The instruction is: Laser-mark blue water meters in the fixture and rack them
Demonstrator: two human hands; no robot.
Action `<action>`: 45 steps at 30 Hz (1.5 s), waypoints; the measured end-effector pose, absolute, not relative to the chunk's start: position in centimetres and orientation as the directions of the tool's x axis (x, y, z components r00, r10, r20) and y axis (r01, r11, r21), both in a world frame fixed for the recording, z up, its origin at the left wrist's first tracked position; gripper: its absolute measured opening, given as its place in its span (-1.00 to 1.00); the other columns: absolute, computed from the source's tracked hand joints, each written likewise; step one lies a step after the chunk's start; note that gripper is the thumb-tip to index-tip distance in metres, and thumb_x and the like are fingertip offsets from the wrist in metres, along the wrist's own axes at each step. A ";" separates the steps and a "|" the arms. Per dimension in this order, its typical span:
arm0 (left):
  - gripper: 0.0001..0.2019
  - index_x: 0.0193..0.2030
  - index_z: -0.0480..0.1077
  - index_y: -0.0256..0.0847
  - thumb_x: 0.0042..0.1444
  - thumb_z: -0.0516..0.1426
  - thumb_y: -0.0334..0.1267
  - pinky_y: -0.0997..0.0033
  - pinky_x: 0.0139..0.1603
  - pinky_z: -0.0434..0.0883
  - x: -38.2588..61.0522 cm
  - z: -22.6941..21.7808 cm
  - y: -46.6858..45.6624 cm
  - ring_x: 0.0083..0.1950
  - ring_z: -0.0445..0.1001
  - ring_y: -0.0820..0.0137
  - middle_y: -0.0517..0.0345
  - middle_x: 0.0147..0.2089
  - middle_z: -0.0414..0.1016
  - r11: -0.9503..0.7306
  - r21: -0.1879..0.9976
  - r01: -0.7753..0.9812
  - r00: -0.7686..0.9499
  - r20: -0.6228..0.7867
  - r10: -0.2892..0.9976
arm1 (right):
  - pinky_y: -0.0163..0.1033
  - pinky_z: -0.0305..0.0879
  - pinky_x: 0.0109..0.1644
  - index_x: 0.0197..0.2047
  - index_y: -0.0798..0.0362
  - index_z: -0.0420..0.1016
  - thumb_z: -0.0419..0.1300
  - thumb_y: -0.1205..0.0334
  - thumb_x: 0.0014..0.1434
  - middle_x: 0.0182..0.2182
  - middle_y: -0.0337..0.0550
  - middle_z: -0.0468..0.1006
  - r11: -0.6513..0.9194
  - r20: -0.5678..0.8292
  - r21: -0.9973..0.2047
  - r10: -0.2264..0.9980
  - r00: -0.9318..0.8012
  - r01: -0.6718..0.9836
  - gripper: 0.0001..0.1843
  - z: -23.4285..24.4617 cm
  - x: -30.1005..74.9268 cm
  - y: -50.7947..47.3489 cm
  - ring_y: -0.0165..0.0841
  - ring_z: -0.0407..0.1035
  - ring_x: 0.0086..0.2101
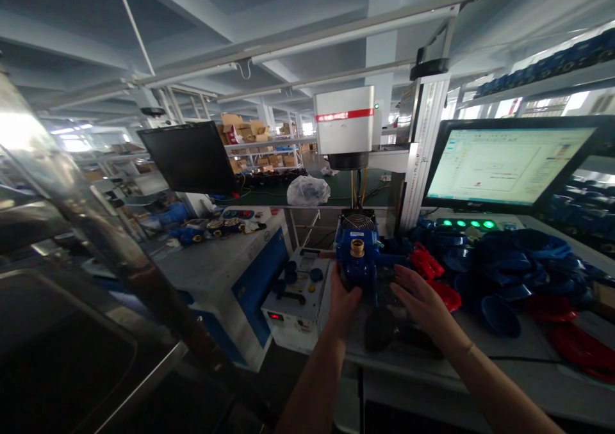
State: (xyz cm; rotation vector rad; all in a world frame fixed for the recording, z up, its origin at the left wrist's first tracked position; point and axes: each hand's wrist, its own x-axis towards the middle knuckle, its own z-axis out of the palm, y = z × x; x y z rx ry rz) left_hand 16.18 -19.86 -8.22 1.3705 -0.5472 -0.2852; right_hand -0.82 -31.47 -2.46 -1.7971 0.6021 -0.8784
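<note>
A blue water pump (357, 274) with a brass threaded port (357, 248) on top stands on the bench, its round fan grille (358, 221) at the far end. My left hand (343, 299) grips the pump's near left side, thumb across the front; some fingers are hidden behind the housing. Just right of the pump, my right hand (417, 296) is held with fingers stretched out and apart, over a dark plate (385, 287) and holding nothing. Above the pump hangs the white head of a marking machine (344, 121) with a red stripe.
Piled blue covers (509, 261) and red covers (579, 351) crowd the bench at right, below a lit monitor (509, 165). Green-lit buttons (468, 223) sit behind them. A white control box (293, 322) is at left, near a dark monitor (189, 159). A metal post (120, 229) crosses the left foreground.
</note>
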 end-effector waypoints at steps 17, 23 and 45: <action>-0.92 -0.05 0.34 -0.14 0.36 0.09 -0.25 0.14 0.27 0.45 17.9 -8.2 -18.6 0.09 0.52 0.23 -0.04 0.04 0.49 0.212 0.963 -0.168 0.986 0.162 0.046 | 0.06 0.69 0.15 0.16 -0.20 0.66 0.25 0.04 0.46 0.07 -0.10 0.75 -0.808 0.446 -0.573 -0.446 0.776 -0.135 -0.72 -5.3 -17.4 -20.8 -0.05 0.68 0.05; -0.93 -0.08 0.32 -0.12 0.33 0.07 -0.32 0.20 0.20 0.44 18.5 -8.7 -19.1 0.03 0.53 0.26 0.02 -0.04 0.50 0.191 0.970 -0.153 0.988 0.143 0.065 | 0.15 0.64 0.25 0.25 -0.15 0.62 0.22 0.09 0.49 0.16 -0.06 0.70 -0.838 0.334 -0.526 -0.357 0.872 -0.142 -0.66 -6.4 -18.6 -19.7 -0.06 0.64 0.13; -0.76 0.05 0.35 -0.21 0.54 -0.02 -0.11 0.14 0.27 0.51 20.3 -11.5 -18.5 0.11 0.59 0.26 -0.06 0.04 0.52 0.203 0.967 -0.153 0.972 0.184 -0.145 | 0.29 0.16 0.60 0.59 0.00 0.28 0.40 -0.07 0.36 0.52 0.15 0.31 -0.846 0.134 -0.509 -0.261 0.956 -0.160 -0.14 -8.5 -20.0 -19.4 0.09 0.17 0.51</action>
